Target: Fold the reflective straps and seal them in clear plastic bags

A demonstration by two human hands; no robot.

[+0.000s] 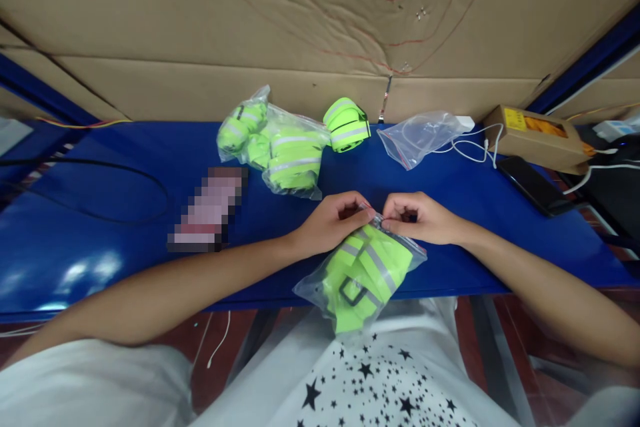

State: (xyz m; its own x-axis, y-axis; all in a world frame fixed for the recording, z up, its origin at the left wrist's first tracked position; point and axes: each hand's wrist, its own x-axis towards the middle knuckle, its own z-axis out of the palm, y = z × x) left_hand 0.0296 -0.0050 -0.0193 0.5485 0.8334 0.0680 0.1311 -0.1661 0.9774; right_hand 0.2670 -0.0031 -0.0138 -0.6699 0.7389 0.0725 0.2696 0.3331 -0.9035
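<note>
A clear zip bag hangs over the front edge of the blue table, with a folded neon-green reflective strap and its black buckle inside. My left hand pinches the bag's zip edge between thumb and forefinger. Close beside it, my right hand pinches the same edge a little further right. Beyond my hands lie filled zip bags of green straps. A loose rolled green strap stands next to them.
An unfilled clear bag lies at the back, near white cables. A black phone and a cardboard box are at the right. A pixelated flat object lies left. Cardboard backs the blue table.
</note>
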